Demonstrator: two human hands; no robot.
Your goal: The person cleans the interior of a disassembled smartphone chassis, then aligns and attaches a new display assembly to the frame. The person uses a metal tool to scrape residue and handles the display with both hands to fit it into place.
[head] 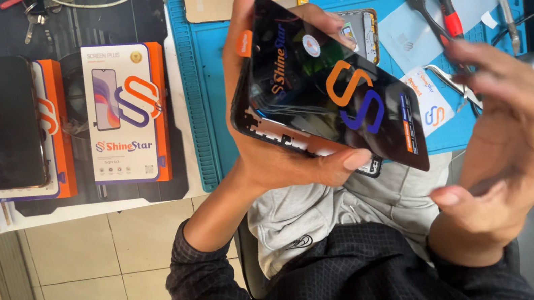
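Hands are working above a blue repair mat (208, 110): the left hand (274, 149) is clamping a black phone screen panel (334, 87) by its edges, thumb pressing the lower rim, while the right hand (516, 133) is hovering just beside it, fingers spread and holding nothing. The panel (glossy protective film on it) is tilting in mid-air over the lap, so a loosened grip could likely be dropping it. Screwdrivers (447, 12) and tweezers (459, 82) are crowding the mat's right side; boxes (127, 113) are lining the left.
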